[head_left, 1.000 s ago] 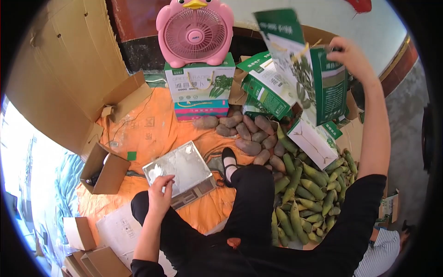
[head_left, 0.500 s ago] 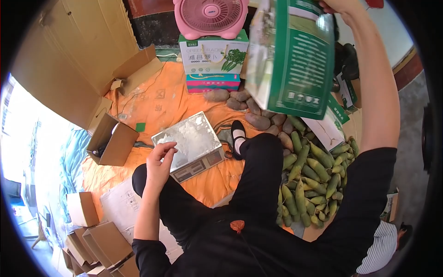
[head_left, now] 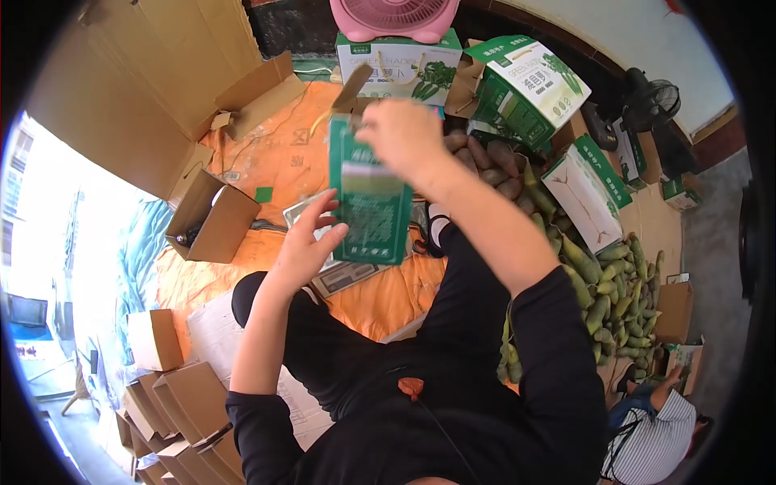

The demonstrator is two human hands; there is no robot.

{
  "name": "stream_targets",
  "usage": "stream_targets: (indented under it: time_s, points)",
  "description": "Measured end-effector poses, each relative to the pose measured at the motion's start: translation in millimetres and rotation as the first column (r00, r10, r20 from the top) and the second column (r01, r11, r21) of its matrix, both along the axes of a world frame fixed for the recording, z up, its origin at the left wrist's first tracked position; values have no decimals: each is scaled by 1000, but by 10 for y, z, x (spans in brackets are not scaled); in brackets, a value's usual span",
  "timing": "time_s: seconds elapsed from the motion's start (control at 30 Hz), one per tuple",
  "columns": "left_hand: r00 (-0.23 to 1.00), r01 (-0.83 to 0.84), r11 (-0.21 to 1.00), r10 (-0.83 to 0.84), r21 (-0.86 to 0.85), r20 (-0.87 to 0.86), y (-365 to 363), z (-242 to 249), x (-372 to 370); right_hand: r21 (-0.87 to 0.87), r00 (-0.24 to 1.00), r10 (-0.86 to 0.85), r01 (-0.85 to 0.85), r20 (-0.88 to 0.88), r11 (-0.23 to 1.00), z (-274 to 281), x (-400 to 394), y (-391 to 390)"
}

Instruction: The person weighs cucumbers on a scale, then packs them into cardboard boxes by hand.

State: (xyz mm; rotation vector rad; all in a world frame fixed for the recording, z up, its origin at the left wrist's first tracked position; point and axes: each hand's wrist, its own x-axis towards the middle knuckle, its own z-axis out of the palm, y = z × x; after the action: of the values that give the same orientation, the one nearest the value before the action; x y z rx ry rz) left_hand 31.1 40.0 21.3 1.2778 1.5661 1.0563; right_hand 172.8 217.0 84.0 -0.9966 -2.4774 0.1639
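A green cardboard gift carton (head_left: pixel 373 206) with white print stands upright in front of me, over the scale, with a brown flap up at its top. My right hand (head_left: pixel 404 139) is closed at its upper edge, slightly blurred. My left hand (head_left: pixel 305 246) is beside the carton's left side, its fingers apart and the thumb close to the green face. Beneath the carton lies the flat electronic scale (head_left: pixel 352 279), mostly hidden by it and my left hand. Green radishes (head_left: pixel 602 299) are heaped to the right, with reddish-brown root vegetables (head_left: pixel 493 158) behind.
A pink fan (head_left: pixel 396 18) sits on a printed radish box (head_left: pixel 364 65) at the back. Another green-and-white carton (head_left: pixel 533 89) leans behind the vegetables. An open brown box (head_left: pixel 218 226) is on the orange sheet at left; several cartons (head_left: pixel 190 404) pile lower left. A person (head_left: pixel 655 436) is at lower right.
My right hand has brought the green carton from the upper right down to the middle, over the scale. My left hand has moved slightly up and right, its fingers now spread beside the carton.
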Motion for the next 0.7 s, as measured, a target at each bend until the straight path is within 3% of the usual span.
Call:
stream_targets:
  time_s: [0.03, 0.07, 0.23, 0.3, 0.33, 0.4, 0.43, 0.53, 0.6, 0.7]
  points:
    - [998, -48, 998, 50, -51, 28, 6, -62, -30, -49, 999, 11, -9, 46, 999, -113, -36, -198]
    - [988, -108, 970, 129, -220, 88, -2, 9, -46, -50, 1000, 29, -28, 10, 998, -214, -54, -371]
    - [952, -236, 935, 277, -263, 129, -203, -111, -242, -251, 983, 183, -181, -15, 951, -332, -152, -947]
    - [857, -298, 910, 387, -287, 340, -237, -93, -274, -423, 956, 294, -260, 15, 868, -434, -226, -1082]
    - [824, -346, 882, 449, -321, 345, -254, -119, -298, -427, 957, 290, -258, 11, 867, -492, -230, -1110]
    - [824, -354, 874, 460, -333, 331, -248, -158, -354, -484, 907, 369, -420, -202, 768, -629, -240, -1143]
    - [820, -366, 865, 474, -342, 321, -257, -188, -402, -489, 906, 371, -423, -205, 762, -695, -234, -1115]
    - [759, -394, 838, 528, -377, 381, -272, -320, -579, -422, 931, 364, -314, 42, 851, -937, -107, -863]
    - [697, -442, 811, 580, -383, 422, -244, -324, -621, -418, 885, 334, -182, 325, 890, -1032, 50, -720]
    - [635, -519, 768, 641, -377, 432, -168, -405, -685, -537, 847, 384, -143, 368, 831, -987, 265, -539]
